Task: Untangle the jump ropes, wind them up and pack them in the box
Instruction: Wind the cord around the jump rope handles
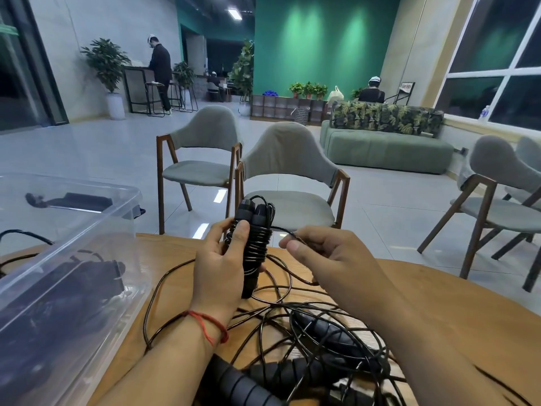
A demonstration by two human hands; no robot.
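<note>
My left hand (221, 268) grips a pair of black jump-rope handles (255, 230), held upright side by side, with black cord wound round them in several turns. My right hand (319, 253) pinches the free cord (285, 230) just to the right of the bundle. On the wooden table (424, 288) below my hands lies a tangle of black cord (281, 315) with more black foam handles (325, 332) in it. A clear plastic box (73, 259) stands at the left, with dark wound ropes inside.
Two grey chairs (288, 183) with wooden frames stand just beyond the table's far edge, and another (491, 200) at the right. A green sofa and several people are far back in the room.
</note>
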